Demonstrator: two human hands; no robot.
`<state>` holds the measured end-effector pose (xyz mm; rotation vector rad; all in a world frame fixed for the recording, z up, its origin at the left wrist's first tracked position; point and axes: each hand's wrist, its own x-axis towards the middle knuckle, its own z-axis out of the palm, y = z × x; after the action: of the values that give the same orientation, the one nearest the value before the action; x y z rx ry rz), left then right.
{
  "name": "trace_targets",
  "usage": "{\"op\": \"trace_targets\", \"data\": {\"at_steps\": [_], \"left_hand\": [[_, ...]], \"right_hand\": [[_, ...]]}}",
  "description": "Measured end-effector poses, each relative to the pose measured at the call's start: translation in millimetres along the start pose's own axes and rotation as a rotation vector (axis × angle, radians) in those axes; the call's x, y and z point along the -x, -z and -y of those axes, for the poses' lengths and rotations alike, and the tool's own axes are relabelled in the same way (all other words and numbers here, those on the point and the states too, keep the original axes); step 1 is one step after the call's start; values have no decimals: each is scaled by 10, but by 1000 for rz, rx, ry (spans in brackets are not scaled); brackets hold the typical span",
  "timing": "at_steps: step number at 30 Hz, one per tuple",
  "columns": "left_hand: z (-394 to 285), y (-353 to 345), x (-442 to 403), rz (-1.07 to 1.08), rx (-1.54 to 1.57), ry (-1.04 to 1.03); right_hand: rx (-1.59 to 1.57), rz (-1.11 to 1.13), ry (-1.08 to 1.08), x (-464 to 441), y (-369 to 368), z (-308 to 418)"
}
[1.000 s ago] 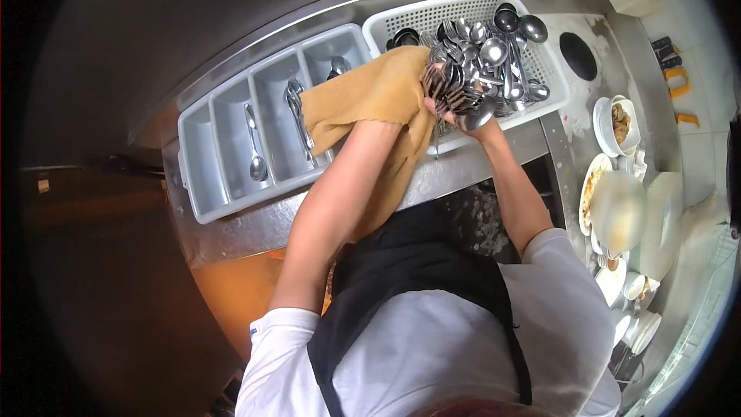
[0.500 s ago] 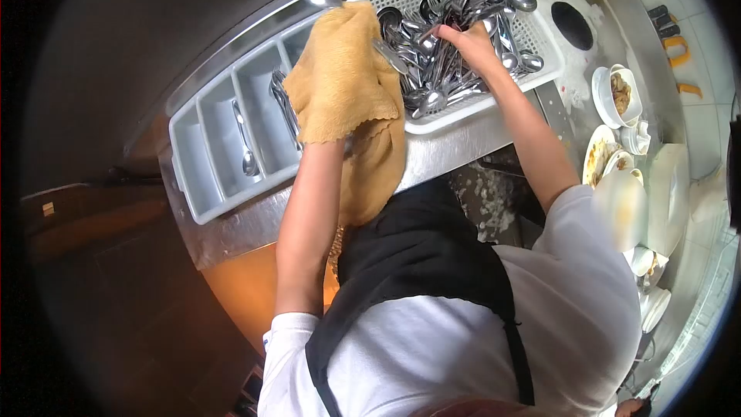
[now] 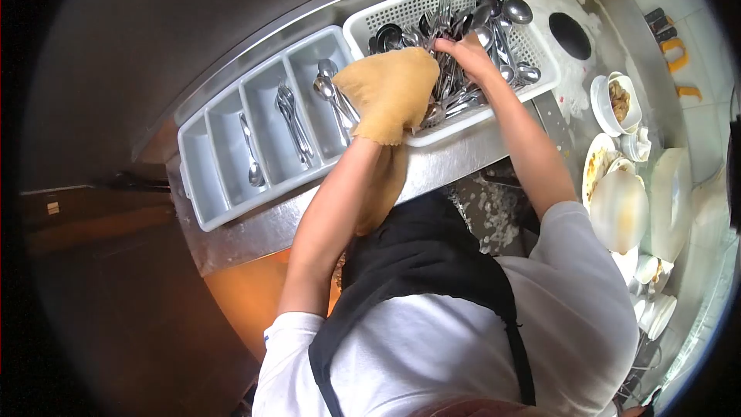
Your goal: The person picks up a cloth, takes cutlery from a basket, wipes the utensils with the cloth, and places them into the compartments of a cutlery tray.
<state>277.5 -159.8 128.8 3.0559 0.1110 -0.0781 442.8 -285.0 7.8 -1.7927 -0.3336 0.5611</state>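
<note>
A tan cloth covers my left hand, so its fingers are hidden; it is at the near left edge of the white perforated basket. My right hand is closed around cutlery, forks among it, over the heap in the basket. Spoons and forks fill much of that basket. Left of it sits a grey divided tray. One spoon lies in its second compartment, several utensils in the third, and spoons in the fourth.
A metal counter edge runs below the tray and basket. At the right are a round dark hole, a bowl with food scraps, dirty plates and orange-handled tools against the tiles.
My cloth-covered left hand moved from the basket over the tray, then back to the basket's edge. Spoons now show in the fourth compartment. My right hand remains at the cutlery heap.
</note>
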Motion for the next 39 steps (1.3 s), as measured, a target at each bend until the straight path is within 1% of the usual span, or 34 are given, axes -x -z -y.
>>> {"op": "trace_targets", "data": {"at_steps": [2,5,8,10,12,13,16,17,18,20,21,22,24,25,28,29,32,33,34,36,38,39], "left_hand": [[53,52,6,24,36,26],[89,108,85,46,13,53],[102,-13,56,63,-31,42],[212,-348,2,-30,124,127],[293,-331,56,-72,189,134],[291,-182,162,-65,180,99],[245,-52,376,-121,203,82],[246,-29,376,-152,213,90],[225,-92,334,-184,164,126],[150,-292,244,-235,63,189],[122,-350,230,-218,27,175],[89,-382,223,-203,-8,161],[29,-398,181,-187,-101,165],[37,-348,172,-204,-123,145],[6,-216,229,-235,-132,97],[-10,-165,256,-240,-106,92],[-105,-55,331,-248,-22,67],[-118,-55,349,-248,7,63],[-107,-51,339,-230,26,76],[-52,-38,288,-198,61,104],[9,-60,254,-154,99,134],[34,-91,210,-185,156,135]], "right_hand": [[76,39,115,183,-34,364],[172,-30,237,-34,-79,183],[235,-37,245,-87,-166,173],[323,-36,221,-61,-224,266],[410,-27,176,-61,-275,372],[434,-33,142,-181,-279,301],[333,-157,110,-339,-320,295],[228,-150,171,-223,-341,491],[244,-176,165,-101,-309,693],[-44,-114,190,-145,-237,773],[-126,-126,289,-115,-208,754],[-192,-142,238,-144,-229,578],[-342,7,21,-13,-228,383],[-531,56,-36,-11,-230,388],[-552,-5,-6,29,-155,453],[-504,-16,53,56,-143,511],[-791,183,-91,354,-159,839],[-801,208,-114,344,-181,768],[-848,229,-87,214,-205,543],[-848,193,-80,169,-198,439],[-775,185,5,241,-149,506],[-710,191,-57,287,-120,538]]}}
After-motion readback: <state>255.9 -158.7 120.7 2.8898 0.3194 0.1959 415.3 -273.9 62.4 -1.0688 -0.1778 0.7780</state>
